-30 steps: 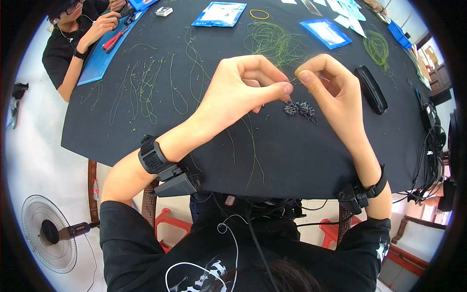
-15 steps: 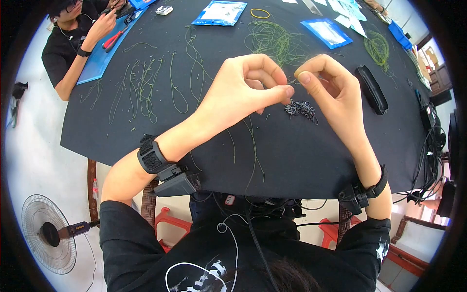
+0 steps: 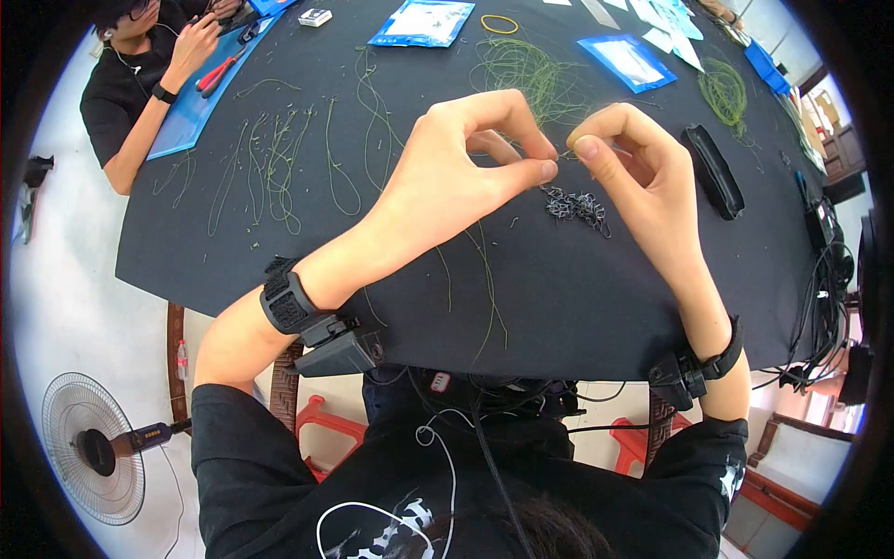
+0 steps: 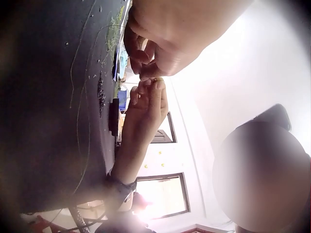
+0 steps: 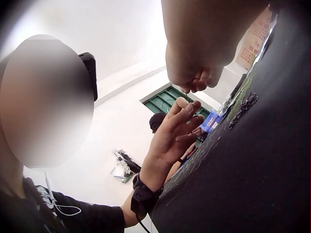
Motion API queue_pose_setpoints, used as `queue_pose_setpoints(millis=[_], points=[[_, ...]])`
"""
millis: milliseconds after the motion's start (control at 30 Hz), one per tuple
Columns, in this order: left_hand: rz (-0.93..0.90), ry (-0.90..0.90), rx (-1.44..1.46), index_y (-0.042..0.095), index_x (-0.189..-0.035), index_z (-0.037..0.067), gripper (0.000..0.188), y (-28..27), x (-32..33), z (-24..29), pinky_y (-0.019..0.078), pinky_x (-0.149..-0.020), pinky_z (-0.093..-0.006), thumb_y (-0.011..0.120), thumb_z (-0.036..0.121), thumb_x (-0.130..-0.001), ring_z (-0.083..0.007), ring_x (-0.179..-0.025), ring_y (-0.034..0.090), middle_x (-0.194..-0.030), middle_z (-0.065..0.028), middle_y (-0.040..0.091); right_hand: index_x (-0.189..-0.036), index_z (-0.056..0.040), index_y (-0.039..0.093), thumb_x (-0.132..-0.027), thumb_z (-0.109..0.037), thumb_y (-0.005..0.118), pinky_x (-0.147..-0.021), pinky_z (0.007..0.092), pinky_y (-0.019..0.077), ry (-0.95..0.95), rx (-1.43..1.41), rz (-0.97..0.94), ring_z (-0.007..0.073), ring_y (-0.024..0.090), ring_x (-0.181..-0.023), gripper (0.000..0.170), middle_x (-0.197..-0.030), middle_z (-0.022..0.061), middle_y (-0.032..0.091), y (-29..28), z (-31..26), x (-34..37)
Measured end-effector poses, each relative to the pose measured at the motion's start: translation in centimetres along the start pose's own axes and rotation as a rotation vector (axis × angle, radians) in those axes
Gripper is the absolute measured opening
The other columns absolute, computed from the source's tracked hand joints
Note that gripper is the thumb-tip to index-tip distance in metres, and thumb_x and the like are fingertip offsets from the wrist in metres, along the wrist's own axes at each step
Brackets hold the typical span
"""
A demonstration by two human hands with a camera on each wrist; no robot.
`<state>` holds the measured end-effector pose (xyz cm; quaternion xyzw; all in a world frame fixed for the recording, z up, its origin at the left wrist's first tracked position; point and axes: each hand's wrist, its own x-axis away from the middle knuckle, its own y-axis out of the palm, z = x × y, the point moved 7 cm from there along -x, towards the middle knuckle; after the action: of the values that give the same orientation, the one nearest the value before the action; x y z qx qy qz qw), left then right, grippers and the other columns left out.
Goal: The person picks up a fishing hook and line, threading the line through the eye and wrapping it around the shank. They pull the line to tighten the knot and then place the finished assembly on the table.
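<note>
Both hands are raised over the dark table, fingertips close together. My left hand point(image 3: 447, 177) pinches the end of a thin green thread between thumb and index finger, the other fingers bent behind. Opposite it, my right hand point(image 3: 643, 172) pinches the same thread point(image 3: 564, 154) between thumb tip and index finger; only a short bit shows between the hands. Just below the fingertips lies a small pile of dark metal links point(image 3: 575, 211), resembling fishing swivels. In the left wrist view, the right hand point(image 4: 146, 114) almost meets the left fingertips.
Behind the hands lies a tangled green thread bundle point(image 3: 531, 79), with cut thread loops point(image 3: 279, 177) to the left. A black open case point(image 3: 713, 172) sits at right, blue-edged packets point(image 3: 424, 23) farther back. Another person point(image 3: 140, 84) works beside a blue mat point(image 3: 191, 116).
My left index finger arches higher, and its tip and thumb have closed together near the right fingertips. The right hand stays nearly still. The other person's hands have shifted slightly.
</note>
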<state>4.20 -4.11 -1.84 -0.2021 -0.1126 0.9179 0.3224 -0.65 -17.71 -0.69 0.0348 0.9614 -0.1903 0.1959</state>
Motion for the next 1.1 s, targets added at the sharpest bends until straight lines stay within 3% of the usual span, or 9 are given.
queue_pose_setpoints(millis=[233, 400, 633, 800, 1100], points=[[0.029, 0.041, -0.086, 0.061, -0.082, 0.003, 0.011, -0.2, 0.0, 0.5, 0.0444, -0.057, -0.0187, 0.068, 0.009, -0.076, -0.0065, -0.065, 0.06, -0.081, -0.0016, 0.062, -0.089, 0.0002, 0.06, -0.086, -0.012, 0.061, -0.063, 0.0199, 0.043, -0.012, 0.03, 0.005, 0.0044, 0.053, -0.07, 0.013, -0.075, 0.0017, 0.062, -0.2, 0.0, 0.0], [0.033, -0.059, -0.031, 0.062, -0.083, 0.004, 0.01, -0.3, 0.0, 0.4, 0.0399, -0.049, -0.0162, 0.068, 0.009, -0.076, -0.0035, -0.057, 0.055, -0.079, -0.0002, 0.061, -0.088, -0.0001, 0.06, -0.086, -0.014, 0.061, -0.062, 0.0201, 0.0425, -0.01, 0.02, 0.022, 0.0041, 0.052, -0.069, 0.014, -0.075, 0.0015, 0.062, -0.3, 0.1, -0.1], [0.039, -0.054, -0.032, 0.063, -0.083, 0.005, 0.01, -0.4, 0.0, 0.2, 0.0383, -0.049, -0.0159, 0.068, 0.009, -0.077, -0.0016, -0.057, 0.053, -0.078, 0.0016, 0.061, -0.088, -0.0001, 0.06, -0.086, -0.014, 0.061, -0.062, 0.0199, 0.042, 0.0, 0.016, 0.026, 0.0039, 0.051, -0.069, 0.014, -0.075, 0.0011, 0.061, -0.4, 0.0, -0.1], [0.079, 0.075, -0.199, 0.064, -0.083, 0.007, 0.009, -0.7, 0.0, 1.1, 0.0348, -0.049, -0.0149, 0.068, 0.009, -0.075, 0.0009, -0.056, 0.047, -0.077, 0.0046, 0.062, -0.088, -0.0003, 0.06, -0.086, -0.015, 0.061, -0.063, 0.0199, 0.0423, -0.004, 0.01, 0.018, 0.004, 0.052, -0.069, 0.015, -0.075, 0.0006, 0.061, -0.3, -0.1, 0.0], [0.105, 0.077, -0.22, 0.065, -0.083, 0.008, 0.009, -1.0, -0.1, 1.4, 0.0328, -0.047, -0.0134, 0.068, 0.008, -0.075, 0.0021, -0.056, 0.043, -0.076, 0.0064, 0.061, -0.087, -0.0007, 0.06, -0.086, -0.015, 0.061, -0.063, 0.0196, 0.0426, 0.017, 0.017, 0.011, 0.0036, 0.052, -0.069, 0.015, -0.074, 0.0, 0.061, -0.4, -0.1, -0.1]])
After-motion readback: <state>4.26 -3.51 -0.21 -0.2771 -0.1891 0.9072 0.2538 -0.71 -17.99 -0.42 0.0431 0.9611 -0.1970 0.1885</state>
